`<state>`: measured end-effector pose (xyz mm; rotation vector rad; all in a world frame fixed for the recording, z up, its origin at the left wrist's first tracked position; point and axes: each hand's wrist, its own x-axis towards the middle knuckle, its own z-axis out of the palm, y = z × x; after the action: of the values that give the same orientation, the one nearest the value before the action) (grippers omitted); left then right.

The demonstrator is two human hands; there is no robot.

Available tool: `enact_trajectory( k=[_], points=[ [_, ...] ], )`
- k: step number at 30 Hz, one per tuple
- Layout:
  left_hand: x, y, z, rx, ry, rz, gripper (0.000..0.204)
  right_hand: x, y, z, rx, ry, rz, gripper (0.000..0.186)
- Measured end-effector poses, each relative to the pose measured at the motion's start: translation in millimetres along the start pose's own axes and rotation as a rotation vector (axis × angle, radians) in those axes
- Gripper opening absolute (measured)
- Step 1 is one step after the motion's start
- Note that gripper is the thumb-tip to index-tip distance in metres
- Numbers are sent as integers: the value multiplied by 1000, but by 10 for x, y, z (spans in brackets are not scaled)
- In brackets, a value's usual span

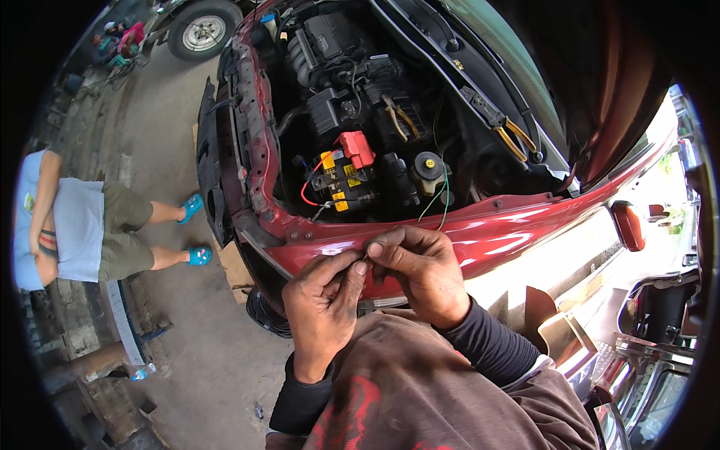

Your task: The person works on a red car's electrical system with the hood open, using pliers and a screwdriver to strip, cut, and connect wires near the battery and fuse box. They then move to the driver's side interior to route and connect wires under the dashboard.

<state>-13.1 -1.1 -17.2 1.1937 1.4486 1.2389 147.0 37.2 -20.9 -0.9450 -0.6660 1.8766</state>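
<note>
Pinching so small a piece calls, I judge, for light pressure, braced thumbs and tips kept in clear sight. The left hand (324, 304) and right hand (424, 274) meet just below the frame's centre, thumbs and forefingers closed around a small dark piece (365, 256), too hidden to identify. Both forearms rise from the lower edge, wrists bent inward, before the red fender (491, 231); a green wire (448, 196) hangs just above the right hand

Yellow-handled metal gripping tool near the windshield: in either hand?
No, the yellow-handled metal tool lies near the windshield, apart from the left hand and right hand.
</note>
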Motion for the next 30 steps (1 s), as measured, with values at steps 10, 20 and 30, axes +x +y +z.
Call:
enact_trajectory(
  k=[10, 20, 30],
  points=[
    [-107, 65, -296, -91, 81, -171, 18, 1273, -1216, -2186, -1870, 666, -792, 35],
    [-247, 189, -441, -230, 171, -219, 31, 1510, -1495, -2708, -2299, 625, -456, 43],
    [21, 196, -334, -509, -5, -225, 26, -123, -756, -1301, -1613, 34, -470, 28]
  ],
)
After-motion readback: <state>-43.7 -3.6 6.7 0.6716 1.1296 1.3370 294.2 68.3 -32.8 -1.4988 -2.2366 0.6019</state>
